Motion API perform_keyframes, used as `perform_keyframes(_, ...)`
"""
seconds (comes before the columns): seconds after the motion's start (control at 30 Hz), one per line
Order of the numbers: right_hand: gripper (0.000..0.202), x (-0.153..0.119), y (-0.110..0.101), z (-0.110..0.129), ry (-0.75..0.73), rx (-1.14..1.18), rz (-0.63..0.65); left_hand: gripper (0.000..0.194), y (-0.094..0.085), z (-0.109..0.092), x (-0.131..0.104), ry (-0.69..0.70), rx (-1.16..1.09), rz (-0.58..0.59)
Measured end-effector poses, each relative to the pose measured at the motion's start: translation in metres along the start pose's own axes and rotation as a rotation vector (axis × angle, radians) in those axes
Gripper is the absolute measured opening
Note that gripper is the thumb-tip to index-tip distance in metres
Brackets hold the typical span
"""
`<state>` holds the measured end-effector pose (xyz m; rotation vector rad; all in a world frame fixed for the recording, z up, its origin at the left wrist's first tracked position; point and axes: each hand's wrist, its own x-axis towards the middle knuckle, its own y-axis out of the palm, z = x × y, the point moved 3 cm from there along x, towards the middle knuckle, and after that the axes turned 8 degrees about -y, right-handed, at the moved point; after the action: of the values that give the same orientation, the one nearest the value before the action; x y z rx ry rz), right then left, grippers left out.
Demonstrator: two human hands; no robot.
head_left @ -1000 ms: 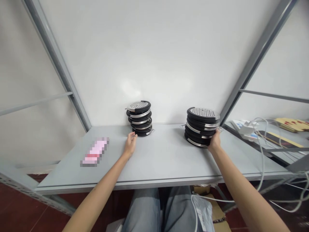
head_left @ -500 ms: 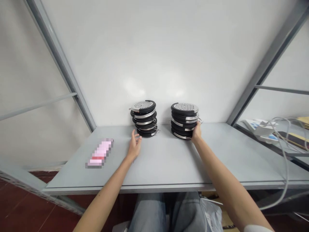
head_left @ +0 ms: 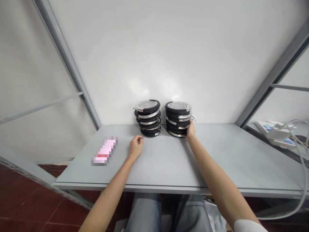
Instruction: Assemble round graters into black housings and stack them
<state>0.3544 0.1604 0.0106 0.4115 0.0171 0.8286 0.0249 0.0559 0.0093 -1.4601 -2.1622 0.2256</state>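
Note:
Two stacks of round perforated metal discs with black and silver rims and small wire loops stand on the grey table against the wall. My right hand (head_left: 191,129) grips the right side of the right stack (head_left: 178,120), thumb in front and the other fingers hidden behind it. In front of the left stack (head_left: 149,119), and apart from it, my left hand (head_left: 136,146) hovers low over the tabletop with its fingers curled in; nothing shows in them. A narrow gap separates the two stacks.
A blurred-out pink rectangular object (head_left: 105,151) lies on the table's left side. At the right, on a neighbouring surface, are white boxes (head_left: 272,130) and loose cables (head_left: 301,161). Grey metal posts (head_left: 70,67) frame the table on both sides.
The right stack has slid left with my right hand, narrowing the gap to the left stack. My left hand has drawn back slightly from the left stack and its fingers have curled in.

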Motion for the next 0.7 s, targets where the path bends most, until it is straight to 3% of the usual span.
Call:
perform_keyframes(0.13, 0.051, -0.002, 0.005, 0.001, 0.114, 0.034, -0.037, 0.019, -0.007, 0.001, 0.004, 0.028, 0.018, -0.04)
perform_keyframes(0.4, 0.047, -0.001, 0.008, 0.002, 0.164, 0.073, -0.027, 0.02, -0.016, 0.009, 0.008, 0.075, 0.096, -0.091)
perform_keyframes(0.6, 0.05, 0.003, 0.005, -0.003, 0.125, 0.055, 0.025, 0.02, -0.019, 0.01, 0.009, 0.097, 0.135, -0.106)
perform_keyframes(0.7, 0.052, 0.004, 0.001, -0.009, 0.064, 0.082, 0.122, 0.02, -0.019, 0.012, 0.009, 0.079, 0.136, -0.104)
